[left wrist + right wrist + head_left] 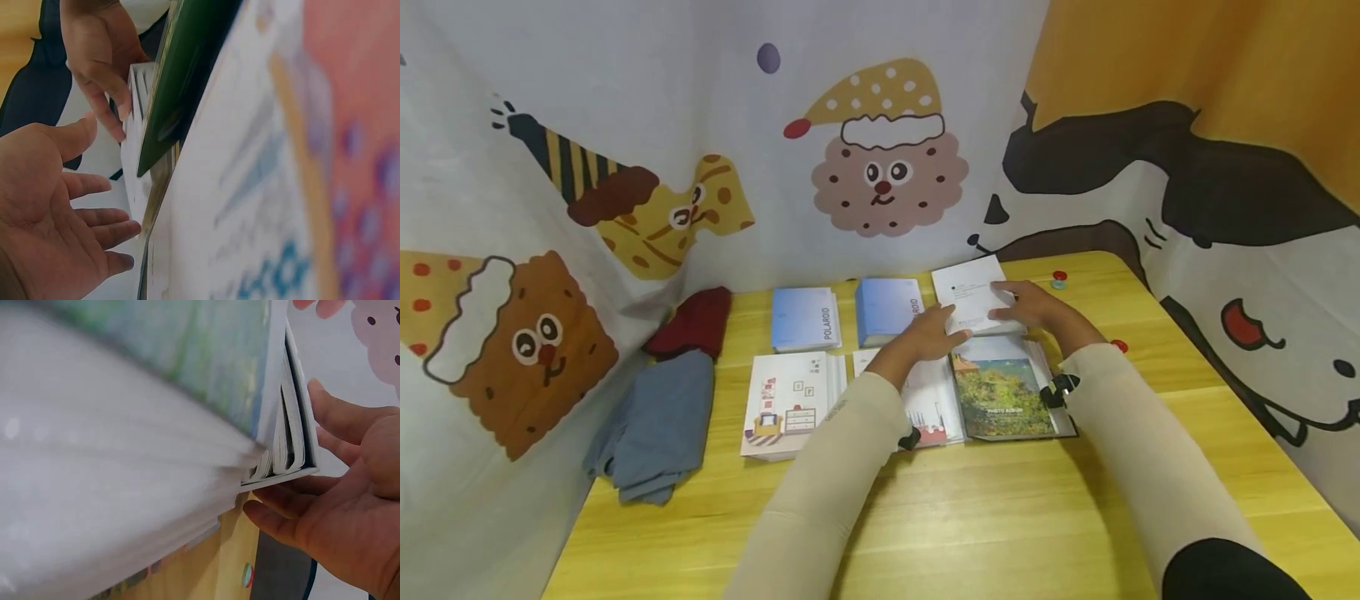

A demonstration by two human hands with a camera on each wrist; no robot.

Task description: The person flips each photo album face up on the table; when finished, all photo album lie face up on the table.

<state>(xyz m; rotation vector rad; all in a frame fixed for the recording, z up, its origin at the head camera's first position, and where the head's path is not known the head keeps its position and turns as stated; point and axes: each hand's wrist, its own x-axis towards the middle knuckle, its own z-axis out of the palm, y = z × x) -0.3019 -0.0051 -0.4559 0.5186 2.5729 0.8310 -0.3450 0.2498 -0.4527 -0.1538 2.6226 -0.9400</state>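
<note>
A white photo album (973,292) lies at the back right of the table, slightly turned. My right hand (1037,310) grips its right side, and in the right wrist view the thumb is over the cover with fingers under the page-filled edge. My left hand (925,335) is at the album's lower left corner, its fingers loosely spread in the left wrist view. Just in front lies an album with a garden picture (1007,400). Beside that, a white illustrated album (936,400) is partly hidden by my left arm.
Two blue Polaroid albums (801,319) stand in the back row; another white illustrated album (786,400) lies front left. Folded grey-blue cloth (666,421) and dark red cloth (695,321) rest at the left edge. Small red items (1059,276) lie on the right. A printed curtain (715,83) hangs behind.
</note>
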